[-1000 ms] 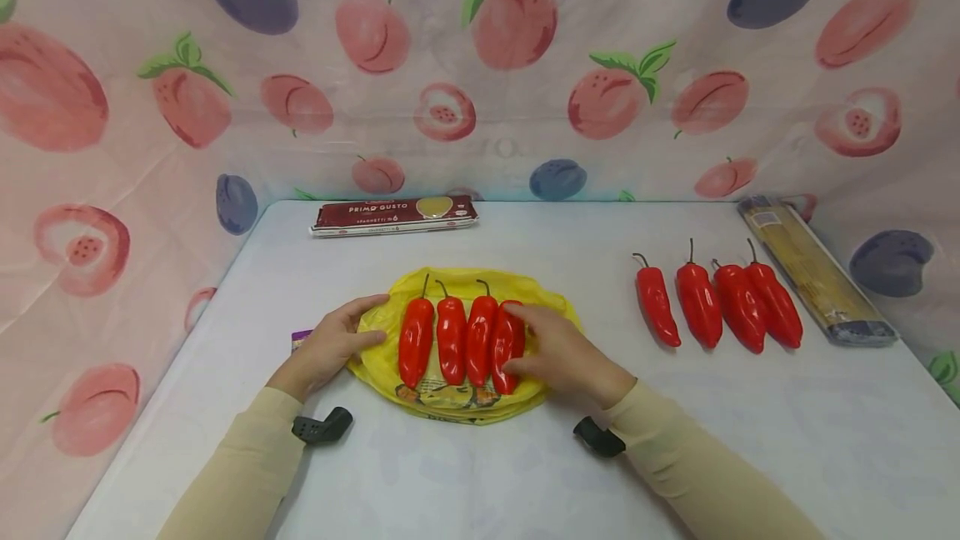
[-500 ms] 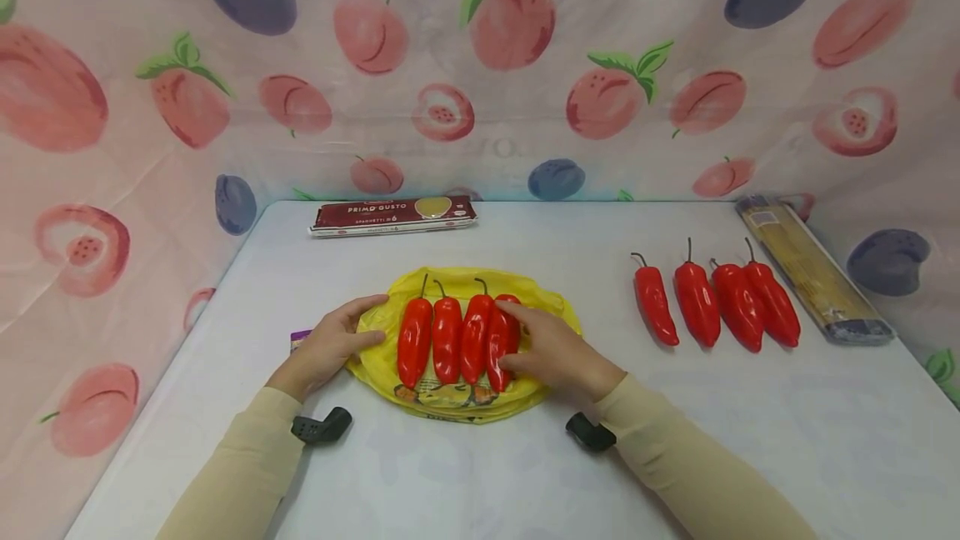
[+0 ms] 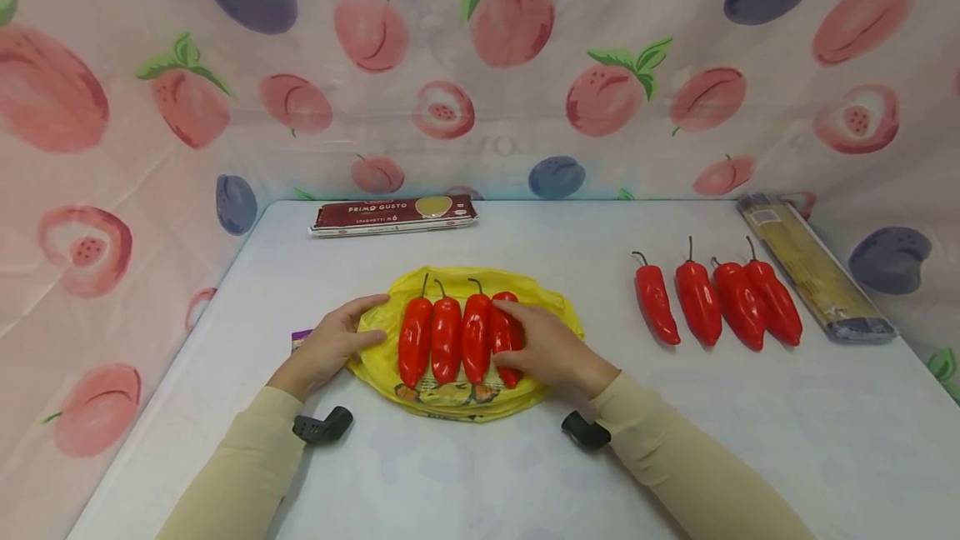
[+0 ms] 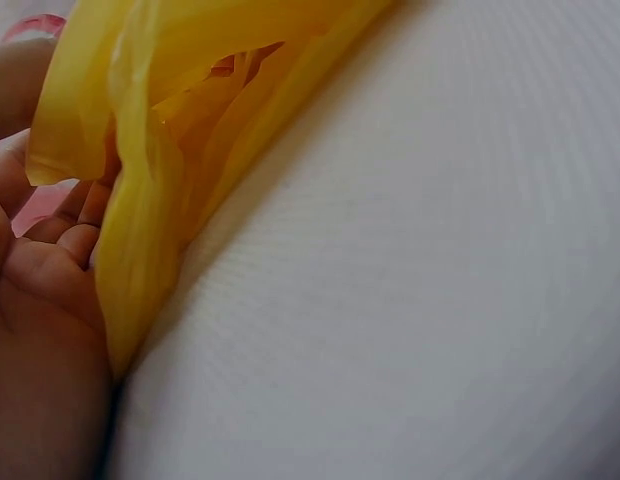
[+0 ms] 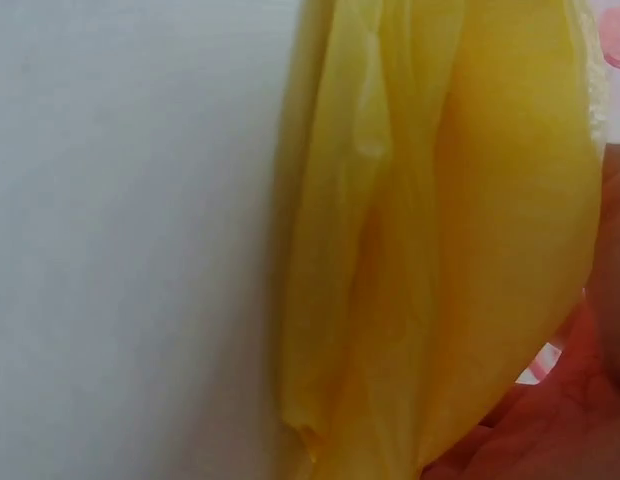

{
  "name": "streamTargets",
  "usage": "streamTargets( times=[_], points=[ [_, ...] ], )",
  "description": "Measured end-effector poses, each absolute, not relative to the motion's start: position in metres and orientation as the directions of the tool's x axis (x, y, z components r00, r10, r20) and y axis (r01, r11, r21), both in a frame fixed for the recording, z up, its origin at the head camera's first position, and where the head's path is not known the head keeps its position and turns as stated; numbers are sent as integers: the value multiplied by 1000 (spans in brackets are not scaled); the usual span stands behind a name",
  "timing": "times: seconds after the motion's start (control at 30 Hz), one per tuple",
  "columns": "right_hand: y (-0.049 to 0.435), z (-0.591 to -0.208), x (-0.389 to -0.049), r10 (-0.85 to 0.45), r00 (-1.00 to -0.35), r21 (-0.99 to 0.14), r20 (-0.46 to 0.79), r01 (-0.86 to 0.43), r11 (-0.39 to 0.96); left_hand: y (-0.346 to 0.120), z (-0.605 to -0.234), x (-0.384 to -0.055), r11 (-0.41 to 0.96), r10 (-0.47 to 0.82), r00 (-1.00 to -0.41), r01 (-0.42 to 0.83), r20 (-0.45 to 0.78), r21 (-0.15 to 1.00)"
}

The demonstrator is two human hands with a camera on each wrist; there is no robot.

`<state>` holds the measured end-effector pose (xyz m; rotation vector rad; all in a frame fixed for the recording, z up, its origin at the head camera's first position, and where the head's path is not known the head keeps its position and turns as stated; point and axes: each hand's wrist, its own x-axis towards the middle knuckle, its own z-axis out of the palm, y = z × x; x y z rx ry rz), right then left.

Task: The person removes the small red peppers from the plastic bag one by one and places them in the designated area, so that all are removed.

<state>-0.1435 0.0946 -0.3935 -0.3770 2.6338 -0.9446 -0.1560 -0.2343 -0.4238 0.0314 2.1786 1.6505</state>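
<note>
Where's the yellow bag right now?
In the head view, the yellow bag lies near the centre, between the left hand and right hand, with four red peppers on it.

White table (image 3: 465,490) | far left side: maroon spaghetti pack (image 3: 393,217) | middle: yellow bag (image 3: 450,398), lying flat | right: four red peppers (image 3: 738,307), beside them transparent pack (image 3: 817,273) | left: small purple item (image 3: 301,335), mostly hidden

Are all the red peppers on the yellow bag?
No, four red peppers lie on the white table, right of the yellow plastic bag.
</note>
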Motion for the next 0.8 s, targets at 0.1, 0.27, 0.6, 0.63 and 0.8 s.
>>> streamTargets(
  times=[0.1,0.27,0.6,0.63,0.8],
  points=[
    [93,-394,-144,-319,-919,-642,-231,-103,759,-234,-424,-156,292,261,-917,-223,-302,930],
    [92,-394,-144,-309,-920,-642,-242,-87,762,-234,-424,-156,288,263,-919,-217,-295,933],
    [98,-390,-145,-315,-928,-694,-199,-94,714,-234,-425,-156,294,259,-920,-216,-295,931],
    [99,-388,-146,-320,-928,-703,-190,-99,704,-234,-424,-156,294,259,-920,-216,-295,931],
    [106,-381,-150,-331,-930,-732,-161,-112,672,-234,-425,-156,292,262,-920,-214,-293,932]
  ],
)
